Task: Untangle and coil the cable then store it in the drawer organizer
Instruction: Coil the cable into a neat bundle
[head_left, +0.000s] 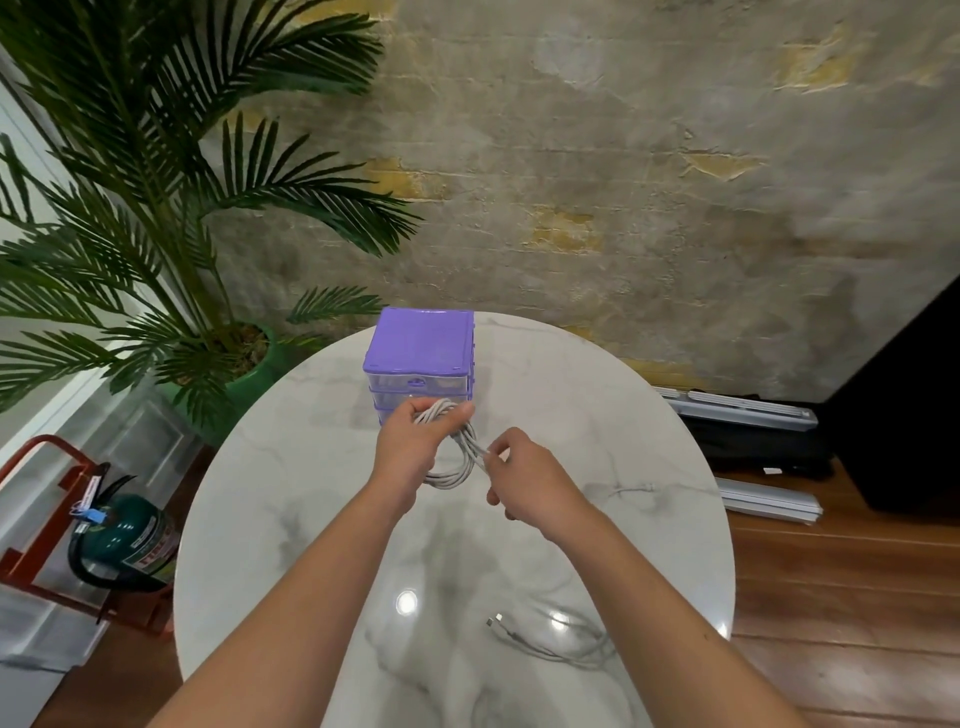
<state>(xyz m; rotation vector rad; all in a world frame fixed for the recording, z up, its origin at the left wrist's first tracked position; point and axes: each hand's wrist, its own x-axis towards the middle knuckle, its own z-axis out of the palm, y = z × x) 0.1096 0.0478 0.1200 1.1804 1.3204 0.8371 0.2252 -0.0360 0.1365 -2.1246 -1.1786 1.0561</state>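
A white cable (457, 470) hangs in several loops above the round marble table (649, 467). My left hand (415, 441) grips the top of the coil, fingers curled round the bundle. My right hand (524, 475) pinches the cable's strand at the coil's right side. Just behind the hands stands the purple drawer organizer (421, 340) with clear drawers, all of them closed as far as I can see; my left hand hides its lower front.
A second thin cable (545, 636) lies loose on the table near its front right edge. A potted palm (156, 208) stands at the left, a green fire extinguisher (124, 540) in a red stand below it. Dark cases lie on the wooden floor at right.
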